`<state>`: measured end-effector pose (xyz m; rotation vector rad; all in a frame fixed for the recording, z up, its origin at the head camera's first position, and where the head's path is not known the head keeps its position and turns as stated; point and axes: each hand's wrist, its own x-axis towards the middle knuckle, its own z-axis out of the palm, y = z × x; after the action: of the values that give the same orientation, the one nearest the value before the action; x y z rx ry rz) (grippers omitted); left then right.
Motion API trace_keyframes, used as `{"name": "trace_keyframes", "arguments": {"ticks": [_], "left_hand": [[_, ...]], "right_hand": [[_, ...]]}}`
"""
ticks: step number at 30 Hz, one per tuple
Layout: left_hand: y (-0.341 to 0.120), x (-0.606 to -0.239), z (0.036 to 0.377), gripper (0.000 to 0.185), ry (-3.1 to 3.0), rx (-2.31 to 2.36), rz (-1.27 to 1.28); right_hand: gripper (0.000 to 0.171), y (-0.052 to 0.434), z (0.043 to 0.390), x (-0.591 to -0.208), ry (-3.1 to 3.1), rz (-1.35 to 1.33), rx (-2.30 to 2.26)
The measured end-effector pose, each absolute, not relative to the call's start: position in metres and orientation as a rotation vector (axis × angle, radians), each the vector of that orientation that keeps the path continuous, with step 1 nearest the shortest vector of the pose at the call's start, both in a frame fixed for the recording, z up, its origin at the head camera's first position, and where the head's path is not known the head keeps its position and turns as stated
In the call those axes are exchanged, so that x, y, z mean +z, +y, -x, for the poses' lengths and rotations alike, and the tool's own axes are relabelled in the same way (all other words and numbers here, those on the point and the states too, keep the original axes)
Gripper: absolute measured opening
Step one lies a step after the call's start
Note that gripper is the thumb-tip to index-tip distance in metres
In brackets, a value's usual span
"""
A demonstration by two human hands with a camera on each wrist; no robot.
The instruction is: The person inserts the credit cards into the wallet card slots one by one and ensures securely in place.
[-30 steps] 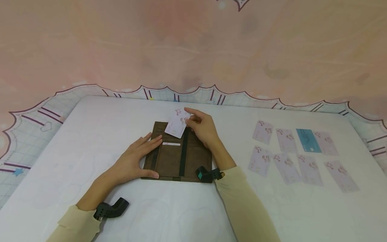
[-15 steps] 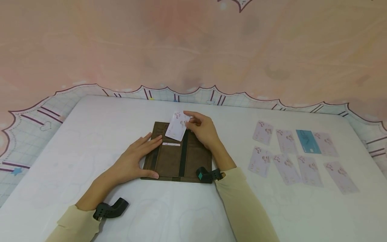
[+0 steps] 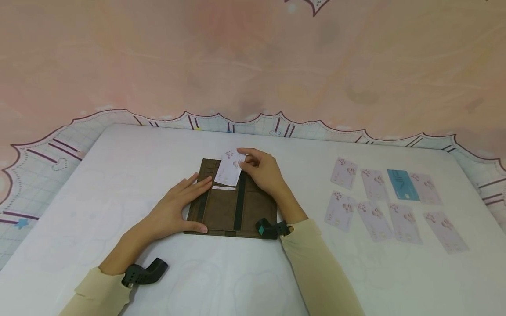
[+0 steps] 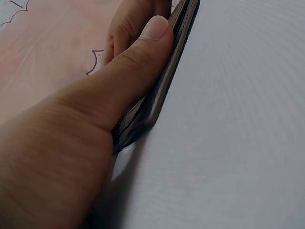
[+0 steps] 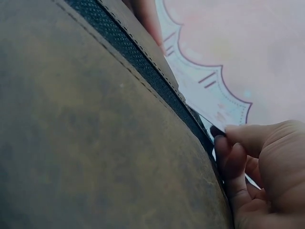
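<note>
A brown wallet (image 3: 221,210) lies spread flat on the table, with the edge of one white card (image 3: 224,188) showing from a slot. My right hand (image 3: 264,172) pinches a white card with pink print (image 3: 229,167) by its right edge, over the wallet's upper left slots. The card's lower edge sits just above the slotted card; whether it has entered a slot I cannot tell. On the wallet's left side rests my left hand (image 3: 179,206), fingers extended, thumb (image 4: 155,31) on the lower edge. Dark elastic (image 5: 143,71) crosses the right wrist view near the pinched card.
To the right, several white cards (image 3: 339,210) lie in two rough rows on the white table (image 3: 130,175). A blue card (image 3: 403,184) lies among them, beside a pinkish one (image 3: 425,188). A peach-coloured cloth (image 3: 253,57) spreads beyond the table's far edge.
My right hand has moved down and slightly left with the card, bringing its lower edge closer to the slotted card and standing the card straighter. The left hand and wallet have stayed put.
</note>
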<state>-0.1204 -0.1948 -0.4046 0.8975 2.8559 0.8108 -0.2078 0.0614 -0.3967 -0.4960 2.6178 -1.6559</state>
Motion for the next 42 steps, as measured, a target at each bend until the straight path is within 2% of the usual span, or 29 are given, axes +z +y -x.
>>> {"name": "trace_keyframes", "arguments": {"ticks": [13,42], "left_hand": [[-0.195,-0.4046,0.1201,0.105,2.858,0.815,-0.906],[-0.1936,-0.4051,0.1208,0.107,2.858,0.799,-0.869]], "right_hand": [[0.028,0.0596,0.208,-0.3985,2.657,0.518,-1.522],[0.028,0.0561,0.2058,-0.3973,2.667,0.597,-1.457]]}}
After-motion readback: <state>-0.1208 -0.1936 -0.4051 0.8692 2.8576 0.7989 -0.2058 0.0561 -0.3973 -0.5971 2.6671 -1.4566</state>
